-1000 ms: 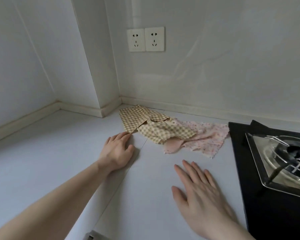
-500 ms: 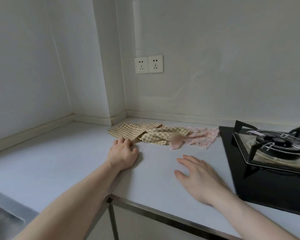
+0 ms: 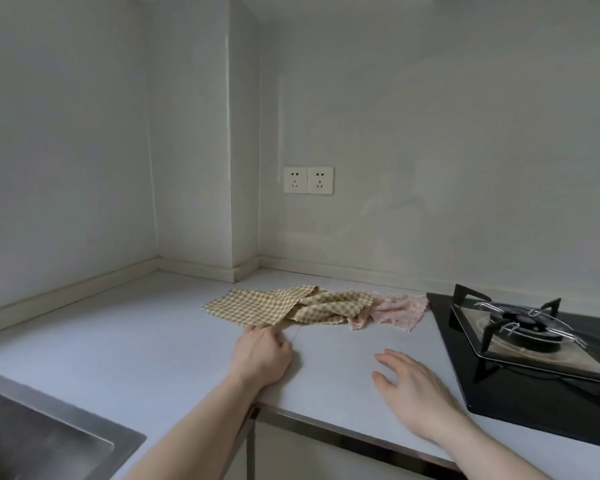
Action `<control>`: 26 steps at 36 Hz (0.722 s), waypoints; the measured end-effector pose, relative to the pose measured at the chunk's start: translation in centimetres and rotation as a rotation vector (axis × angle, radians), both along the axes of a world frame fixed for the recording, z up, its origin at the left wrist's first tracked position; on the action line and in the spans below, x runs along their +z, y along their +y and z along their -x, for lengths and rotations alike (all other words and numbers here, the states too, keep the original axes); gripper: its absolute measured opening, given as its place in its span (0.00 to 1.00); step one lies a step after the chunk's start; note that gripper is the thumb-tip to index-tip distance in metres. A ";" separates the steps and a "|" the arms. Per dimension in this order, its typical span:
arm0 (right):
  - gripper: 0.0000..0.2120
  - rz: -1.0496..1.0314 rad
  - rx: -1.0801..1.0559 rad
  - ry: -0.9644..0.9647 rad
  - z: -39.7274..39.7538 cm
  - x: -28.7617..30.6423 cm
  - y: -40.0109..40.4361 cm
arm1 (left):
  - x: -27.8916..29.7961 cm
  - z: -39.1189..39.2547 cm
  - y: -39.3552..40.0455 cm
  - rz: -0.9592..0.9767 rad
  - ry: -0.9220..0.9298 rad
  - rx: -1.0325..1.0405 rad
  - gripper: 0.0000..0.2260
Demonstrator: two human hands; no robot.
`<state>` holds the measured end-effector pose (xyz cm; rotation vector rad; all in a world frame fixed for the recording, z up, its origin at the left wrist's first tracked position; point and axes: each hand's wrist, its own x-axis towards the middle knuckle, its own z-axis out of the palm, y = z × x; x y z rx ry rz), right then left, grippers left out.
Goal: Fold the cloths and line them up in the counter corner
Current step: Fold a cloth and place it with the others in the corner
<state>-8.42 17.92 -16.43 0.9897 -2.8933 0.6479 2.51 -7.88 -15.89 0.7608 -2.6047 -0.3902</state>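
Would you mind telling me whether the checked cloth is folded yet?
Not yet folded. The yellow checked cloth lies rumpled on the counter, one part flat, the rest bunched over the pink cloth.

Head camera looks down over the counter (image 3: 118,341).

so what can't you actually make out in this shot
- Head view: how many checked cloths there are; the folds overlap in one heap.
- Head view: most of the pink cloth, tucked under the checked fabric.
- Head view: whether the left hand pinches the cloth corner or only touches it; its fingers hide the contact.
- Head view: the sink and the stove, cut off by the frame edges.
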 end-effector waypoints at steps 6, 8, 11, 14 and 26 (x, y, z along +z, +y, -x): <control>0.25 0.012 -0.012 -0.005 -0.7 -0.6 0.0 | -0.5 -0.9 -0.1 -0.086 0.248 -0.004 0.20; 0.24 0.018 -0.018 -0.007 -0.8 -0.6 0.4 | -0.4 -1.3 0.3 -0.124 0.443 0.040 0.18; 0.23 0.039 -0.026 -0.009 -1.0 -0.6 0.6 | 0.9 -2.1 1.0 -0.149 0.662 0.066 0.15; 0.21 0.071 -0.029 0.012 -0.9 -0.1 0.5 | 4.3 -2.7 1.0 -0.134 0.766 0.076 0.15; 0.14 0.476 0.098 -0.141 -5.5 1.3 0.0 | 17.0 -7.8 4.3 0.009 0.714 -0.126 0.08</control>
